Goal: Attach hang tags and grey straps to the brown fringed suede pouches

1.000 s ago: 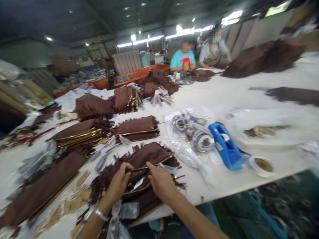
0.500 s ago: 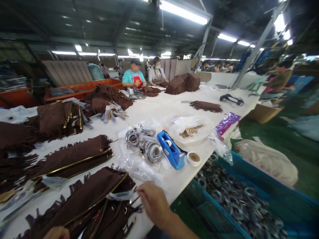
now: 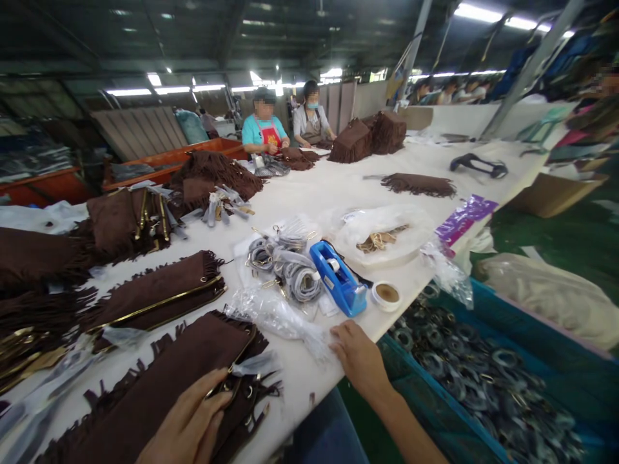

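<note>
- White table (image 3: 294, 206): reaches out in front of both hands, its near edge passing beneath the right wrist side.
- Blue crate (image 3: 532, 338): to the right of the right hand and below the table's edge, filled with dark looped pieces.
- Brown fringed bag (image 3: 164, 380): lies on the table directly under the left hand, its zipped edge and fringe end towards the right hand.
- Second brown bag (image 3: 159, 290): just beyond the first, ahead of the left hand, with a gold zip along its near side.
- Clear plastic bag (image 3: 278, 316): ahead and left of the right hand, its gathered end at those fingertips.
- Left hand (image 3: 186, 422): laid over the fringed bag, fingers stretched to the zipped edge; whether they pinch it, I cannot tell.
- Right hand (image 3: 360, 357): fingers loosely bent beside the plastic bag's end; I cannot tell if they grip it.
- Blue tape dispenser (image 3: 336, 277): straight beyond the right hand.
- Grey coiled straps (image 3: 304, 283): left of the dispenser, beyond the plastic bag.
- Tape roll (image 3: 387, 295): beyond the right hand, near the table's edge.
</note>
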